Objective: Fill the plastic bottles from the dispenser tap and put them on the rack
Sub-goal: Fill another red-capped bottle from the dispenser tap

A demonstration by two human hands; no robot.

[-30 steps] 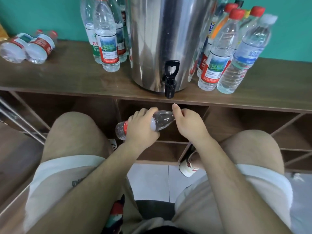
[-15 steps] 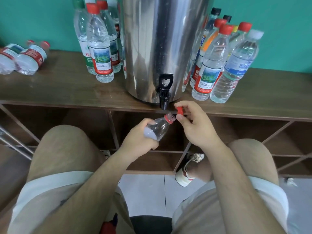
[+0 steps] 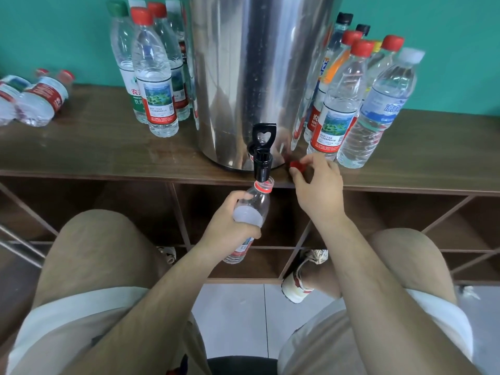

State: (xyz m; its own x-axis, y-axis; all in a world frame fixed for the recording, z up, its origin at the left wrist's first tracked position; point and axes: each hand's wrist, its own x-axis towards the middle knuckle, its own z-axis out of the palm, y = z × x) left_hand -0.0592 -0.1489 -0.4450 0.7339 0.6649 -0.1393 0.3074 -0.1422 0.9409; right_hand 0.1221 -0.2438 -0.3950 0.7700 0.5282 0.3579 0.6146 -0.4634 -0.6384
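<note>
— Bottle [image 3: 259,201] position?
— Mouth open just under the tap [image 3: 262,163]; my left grip [image 3: 227,231] wraps its middle, red label [image 3: 244,247] unreadable.
— Right grip [image 3: 318,190]?
— Pinching the red cap [image 3: 297,165] by the bench [image 3: 108,152] edge.

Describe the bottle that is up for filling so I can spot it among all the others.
Find the big steel dispenser on the wooden shelf and follow its black tap down. The bottle is right below the spout, gripped tilted in the left hand in front of the shelf. Unlike the capped bottles on the shelf, its mouth is open; the right hand pinches a red cap.
</note>
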